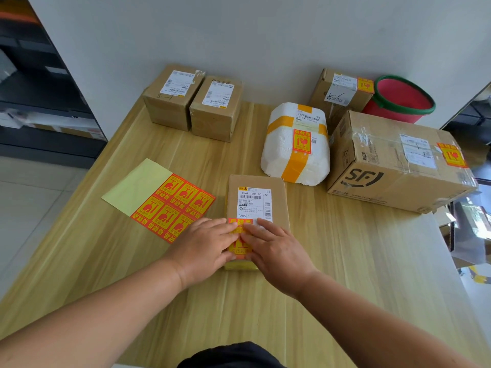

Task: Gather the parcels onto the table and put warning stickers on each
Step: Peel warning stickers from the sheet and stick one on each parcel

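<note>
This looks like a small parcel depot or mail room. Cardboard parcels (393,166) with printed shipping labels stand on a wooden table (345,261) against a plain wall (239,35), near a sheet of warning stickers (170,205). Dark shelves (39,102) at the left seem to hold more packages, but they are blurred.

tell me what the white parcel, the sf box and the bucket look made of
White parcel: likely expanded foam, matte and pebbly, bound with glossy yellow tape. SF box: brown cardboard, matte, with sharp folded edges and a printed logo. Bucket: probably plastic, with smooth red walls and a green rim.
</note>
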`<action>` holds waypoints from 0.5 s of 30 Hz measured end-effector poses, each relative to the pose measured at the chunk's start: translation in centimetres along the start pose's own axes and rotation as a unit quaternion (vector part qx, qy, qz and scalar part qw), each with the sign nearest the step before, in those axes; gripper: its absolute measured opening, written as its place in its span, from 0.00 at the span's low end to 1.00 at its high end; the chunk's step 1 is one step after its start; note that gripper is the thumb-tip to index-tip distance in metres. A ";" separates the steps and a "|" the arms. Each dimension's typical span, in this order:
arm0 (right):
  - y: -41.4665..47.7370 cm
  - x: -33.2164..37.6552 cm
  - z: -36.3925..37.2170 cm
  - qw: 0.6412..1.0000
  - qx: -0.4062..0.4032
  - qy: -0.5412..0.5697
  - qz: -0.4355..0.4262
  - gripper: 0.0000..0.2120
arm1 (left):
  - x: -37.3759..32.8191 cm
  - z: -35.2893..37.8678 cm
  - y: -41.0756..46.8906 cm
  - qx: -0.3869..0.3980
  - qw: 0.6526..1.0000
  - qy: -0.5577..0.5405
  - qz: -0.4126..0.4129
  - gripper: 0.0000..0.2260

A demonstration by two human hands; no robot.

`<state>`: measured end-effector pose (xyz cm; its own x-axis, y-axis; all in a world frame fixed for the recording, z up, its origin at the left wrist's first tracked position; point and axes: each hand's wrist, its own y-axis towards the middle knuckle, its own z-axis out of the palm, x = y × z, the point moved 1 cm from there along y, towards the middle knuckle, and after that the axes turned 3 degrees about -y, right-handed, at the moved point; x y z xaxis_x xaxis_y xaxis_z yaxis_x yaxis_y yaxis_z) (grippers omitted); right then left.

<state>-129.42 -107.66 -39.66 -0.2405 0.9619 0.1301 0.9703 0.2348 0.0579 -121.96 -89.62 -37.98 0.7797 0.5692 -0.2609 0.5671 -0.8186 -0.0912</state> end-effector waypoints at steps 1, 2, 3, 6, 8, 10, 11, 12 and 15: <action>-0.2 -0.2 0.1 1.000 -0.007 0.001 -0.010 0.21 | 0.0 0.1 -0.2 -0.005 1.000 0.006 0.003 0.21; -0.5 -0.3 0.3 1.000 -0.016 0.003 -0.017 0.20 | 0.1 0.2 -0.4 -0.012 1.000 0.009 0.006 0.21; -0.7 -0.5 0.5 1.000 -0.024 0.007 -0.020 0.20 | 0.2 0.3 -0.5 -0.024 1.000 0.009 0.011 0.21; -0.8 -0.7 0.6 0.999 -0.041 0.007 -0.025 0.20 | 0.1 0.2 -0.4 -0.027 1.000 -0.003 0.010 0.18; -0.7 -0.6 0.3 0.999 -0.038 0.008 -0.036 0.20 | 0.0 0.1 -0.3 -0.049 0.999 -0.010 0.012 0.17; -0.9 -0.6 -0.2 0.999 -0.030 0.021 -0.014 0.22 | -0.3 -0.1 -0.2 -0.052 0.998 -0.024 -0.007 0.20; -1.0 -0.7 -0.5 0.999 -0.021 0.037 0.030 0.25 | -0.3 0.0 -0.2 -0.033 0.998 -0.045 -0.037 0.25; -1.2 -0.9 -0.7 0.994 -0.005 0.058 0.089 0.30 | -0.4 0.1 -0.3 -0.003 0.993 -0.083 -0.088 0.32; -1.8 -1.3 -1.1 0.939 0.085 0.191 0.273 0.50 | -0.4 0.7 0.0 0.058 0.942 -0.223 -0.244 0.50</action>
<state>-130.85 -109.52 -38.82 0.3339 0.8330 0.4411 0.9337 -0.2283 -0.2757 -122.51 -89.89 -38.57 0.2305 0.8119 -0.5364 0.7761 -0.4859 -0.4020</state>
